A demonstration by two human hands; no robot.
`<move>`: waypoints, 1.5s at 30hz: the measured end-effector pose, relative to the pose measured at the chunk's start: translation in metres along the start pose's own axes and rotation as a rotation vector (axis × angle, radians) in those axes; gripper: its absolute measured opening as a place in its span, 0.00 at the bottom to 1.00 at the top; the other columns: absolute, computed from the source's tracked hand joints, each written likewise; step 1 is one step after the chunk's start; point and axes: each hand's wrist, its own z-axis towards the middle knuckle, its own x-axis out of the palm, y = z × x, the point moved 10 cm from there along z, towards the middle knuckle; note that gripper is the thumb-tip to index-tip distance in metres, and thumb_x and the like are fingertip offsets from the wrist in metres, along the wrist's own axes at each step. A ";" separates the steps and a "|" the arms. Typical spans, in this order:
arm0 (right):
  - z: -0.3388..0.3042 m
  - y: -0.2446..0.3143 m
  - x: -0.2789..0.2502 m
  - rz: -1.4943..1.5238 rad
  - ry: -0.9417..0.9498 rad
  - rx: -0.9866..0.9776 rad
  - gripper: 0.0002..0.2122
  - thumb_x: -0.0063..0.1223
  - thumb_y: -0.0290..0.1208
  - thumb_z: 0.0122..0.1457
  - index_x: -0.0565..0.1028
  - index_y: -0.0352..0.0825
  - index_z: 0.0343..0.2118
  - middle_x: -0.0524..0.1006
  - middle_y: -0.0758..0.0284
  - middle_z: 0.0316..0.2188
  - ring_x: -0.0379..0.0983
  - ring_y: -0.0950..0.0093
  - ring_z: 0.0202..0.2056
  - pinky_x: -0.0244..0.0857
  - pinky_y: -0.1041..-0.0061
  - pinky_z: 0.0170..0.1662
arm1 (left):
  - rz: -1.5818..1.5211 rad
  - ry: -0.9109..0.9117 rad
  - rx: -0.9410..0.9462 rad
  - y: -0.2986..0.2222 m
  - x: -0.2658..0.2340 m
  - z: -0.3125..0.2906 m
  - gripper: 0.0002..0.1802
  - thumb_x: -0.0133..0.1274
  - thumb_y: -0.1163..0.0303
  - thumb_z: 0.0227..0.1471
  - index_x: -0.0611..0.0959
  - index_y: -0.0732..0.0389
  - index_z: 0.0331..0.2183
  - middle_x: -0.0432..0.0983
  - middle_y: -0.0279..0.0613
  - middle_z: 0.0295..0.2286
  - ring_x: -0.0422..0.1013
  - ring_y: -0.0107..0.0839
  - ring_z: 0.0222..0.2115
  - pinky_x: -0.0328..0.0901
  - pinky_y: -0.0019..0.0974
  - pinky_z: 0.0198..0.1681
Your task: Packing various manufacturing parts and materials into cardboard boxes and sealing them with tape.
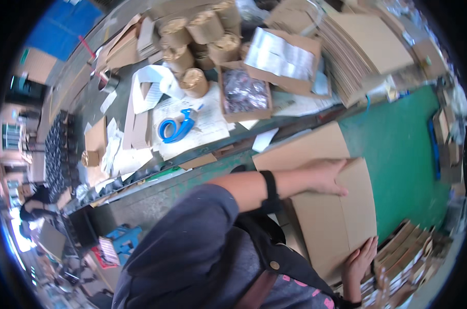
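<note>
A plain brown cardboard box (pixel 328 221) is tilted in front of me, close against my body, with a long flap (pixel 308 149) standing out at its far end. My left hand (pixel 323 176) reaches across from the left, a black band on the wrist. It grips the box where the flap meets the body, thumb and fingers parted over the cardboard; some fingertips are hidden. Lower down, my right hand (pixel 362 257) holds the right side edge, its fingers stretched along it and the thumb side on the box face.
Beyond the box runs a cluttered workbench with a blue tape dispenser (pixel 177 126), papers, brown paper-wrapped rolls (pixel 195 82), an open carton of plastic-wrapped pieces (pixel 246 92) and stacked cardboard sheets (pixel 367 46). Flattened cartons (pixel 406 257) lie at lower right. A blue stool (pixel 124 238) stands at left.
</note>
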 end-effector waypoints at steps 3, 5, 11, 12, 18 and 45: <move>0.042 0.106 -0.096 0.417 0.375 -0.155 0.25 0.44 0.21 0.58 0.57 0.23 0.59 0.62 0.47 0.57 0.59 0.55 0.59 0.53 0.65 0.61 | -0.043 0.030 -0.128 0.006 0.006 -0.004 0.58 0.59 0.43 0.41 0.53 0.70 0.60 0.57 0.63 0.56 0.61 0.55 0.55 0.57 0.44 0.58; 0.075 0.238 -0.191 0.786 0.501 -0.165 0.20 0.46 0.24 0.56 0.65 0.24 0.53 0.71 0.53 0.49 0.67 0.64 0.53 0.60 0.69 0.56 | -0.095 0.034 -0.132 -0.008 -0.001 -0.018 0.56 0.59 0.43 0.41 0.54 0.69 0.60 0.58 0.63 0.56 0.61 0.54 0.55 0.58 0.45 0.58; 0.171 0.547 -0.043 0.892 1.295 -0.326 0.21 0.48 0.45 0.61 0.72 0.27 0.44 0.76 0.62 0.39 0.73 0.75 0.37 0.68 0.77 0.41 | -0.143 -0.193 -0.238 0.059 -0.089 -0.044 0.50 0.57 0.47 0.45 0.56 0.64 0.61 0.62 0.58 0.54 0.64 0.51 0.53 0.60 0.46 0.56; 0.181 0.576 0.009 0.722 1.317 -0.256 0.28 0.51 0.53 0.57 0.71 0.29 0.46 0.76 0.62 0.38 0.73 0.73 0.37 0.69 0.72 0.41 | -0.170 -0.256 -0.255 0.077 -0.109 -0.052 0.50 0.57 0.47 0.45 0.56 0.64 0.60 0.62 0.58 0.54 0.64 0.51 0.53 0.60 0.46 0.56; 0.177 0.660 0.129 0.717 0.709 -0.234 0.43 0.67 0.52 0.42 0.58 0.23 0.52 0.70 0.54 0.45 0.74 0.65 0.40 0.70 0.65 0.42 | -0.332 -0.557 -0.334 0.188 -0.170 -0.102 0.46 0.56 0.50 0.47 0.57 0.64 0.60 0.64 0.56 0.53 0.64 0.48 0.52 0.60 0.45 0.55; -0.008 0.049 -0.125 0.423 -0.249 0.024 0.35 0.55 0.17 0.37 0.69 0.40 0.55 0.72 0.58 0.35 0.71 0.60 0.35 0.68 0.67 0.36 | -0.452 0.073 -0.042 0.003 0.009 -0.014 0.40 0.60 0.57 0.50 0.62 0.65 0.58 0.73 0.49 0.47 0.74 0.35 0.42 0.66 0.37 0.47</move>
